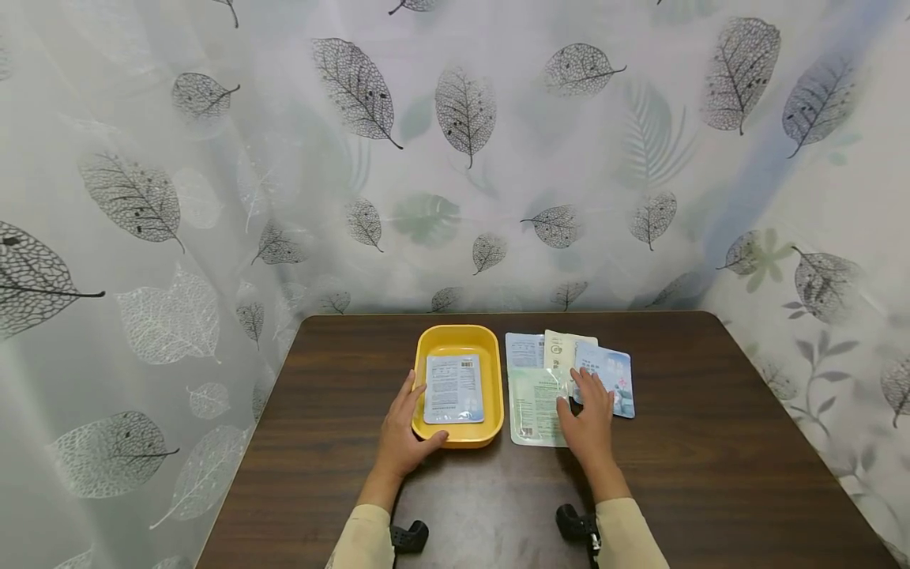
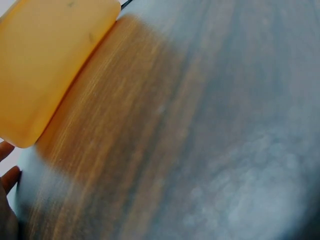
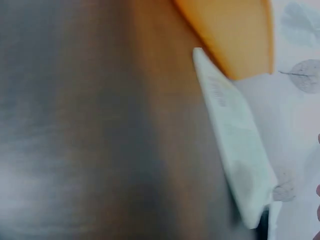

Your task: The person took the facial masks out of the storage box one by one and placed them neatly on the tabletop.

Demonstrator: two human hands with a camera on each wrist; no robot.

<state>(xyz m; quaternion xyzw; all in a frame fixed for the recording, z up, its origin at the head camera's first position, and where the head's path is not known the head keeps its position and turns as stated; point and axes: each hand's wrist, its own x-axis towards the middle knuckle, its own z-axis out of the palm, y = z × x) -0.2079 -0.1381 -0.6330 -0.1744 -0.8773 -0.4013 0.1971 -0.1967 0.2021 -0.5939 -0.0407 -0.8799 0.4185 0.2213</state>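
Note:
A yellow plastic tray [image 1: 494, 371] stands on the table, with a pale blue and white flat packet [image 1: 453, 387] lying inside it. My left hand [image 1: 407, 435] is at the tray's front left corner, fingers along the left side and thumb near the front rim. To the right of the tray lie overlapping flat packets: a pale green packet [image 1: 529, 407] in front, a cream packet [image 1: 558, 348] and a bluish white packet [image 1: 524, 348] behind, and a blue packet with a flower print [image 1: 617, 375] at the right. Over the green and blue packets is my right hand [image 1: 590, 423], fingers spread.
A dark wood-grain table [image 1: 320, 411] carries everything. Behind and beside it hangs a pale curtain [image 1: 498, 190] with leaf prints. Each wrist wears a black strap-on device, such as the left one [image 1: 410, 537]. The right wrist view is blurred.

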